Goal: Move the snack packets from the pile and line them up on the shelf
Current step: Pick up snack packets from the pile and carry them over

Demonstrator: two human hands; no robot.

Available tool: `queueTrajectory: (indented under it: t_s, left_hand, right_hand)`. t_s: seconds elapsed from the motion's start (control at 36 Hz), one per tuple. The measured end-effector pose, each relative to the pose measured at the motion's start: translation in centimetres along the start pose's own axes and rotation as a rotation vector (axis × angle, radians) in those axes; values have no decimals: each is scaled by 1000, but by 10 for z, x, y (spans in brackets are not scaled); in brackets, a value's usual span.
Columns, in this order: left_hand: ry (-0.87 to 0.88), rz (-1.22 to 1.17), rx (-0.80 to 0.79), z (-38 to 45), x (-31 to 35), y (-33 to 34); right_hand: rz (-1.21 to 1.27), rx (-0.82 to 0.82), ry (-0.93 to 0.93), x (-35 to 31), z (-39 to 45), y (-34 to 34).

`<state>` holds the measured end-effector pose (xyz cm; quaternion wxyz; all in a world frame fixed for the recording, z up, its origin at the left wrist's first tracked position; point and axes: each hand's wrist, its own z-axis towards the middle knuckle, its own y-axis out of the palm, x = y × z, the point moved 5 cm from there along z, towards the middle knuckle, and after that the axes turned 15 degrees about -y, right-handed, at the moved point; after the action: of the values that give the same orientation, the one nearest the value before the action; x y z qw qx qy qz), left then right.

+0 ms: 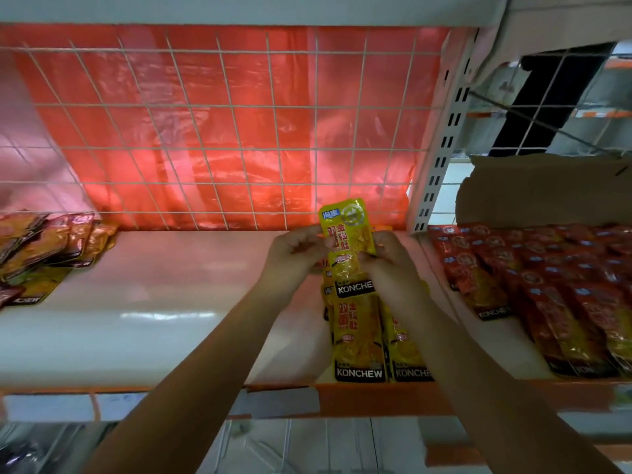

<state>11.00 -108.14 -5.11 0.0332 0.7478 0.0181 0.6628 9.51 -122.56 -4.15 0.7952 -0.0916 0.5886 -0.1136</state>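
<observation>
A yellow snack packet (349,241) marked KONCHEW stands tilted above the white shelf (171,302), near the right end. My left hand (294,254) pinches its left edge and my right hand (386,258) pinches its right edge. Below it, a row of yellow packets (359,340) lies flat on the shelf, reaching the front lip. A loose pile of packets (44,248), brown and yellow, lies at the shelf's far left.
A wire grid (222,131) with red plastic sheeting behind it backs the shelf. A white perforated upright (441,148) divides it from the right bay, where red packets (547,285) lie in rows under a cardboard box (547,193).
</observation>
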Motion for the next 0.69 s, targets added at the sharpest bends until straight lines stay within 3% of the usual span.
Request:
queueTrajectory:
  t_s: [0.06,0.17,0.31,0.44,0.69]
  left_hand:
    - [-2,-6,18,-3,2,-5]
    - [-38,-34,201,4,0,-29]
    - [-148,129,379,30,-17,-65]
    - [-234,495,440,51,-41,-69]
    - [-239,678,457,55,-39,-58]
  right_hand:
    - [-61,-18,-58,-4,2,8]
    - [-269,-70,-213,-16,5,12]
    - [-493,-99,-302,-16,11,11]
    - [-519,-90,-337,-17,7,9]
    - [-477,-48,-308,-12,6,2]
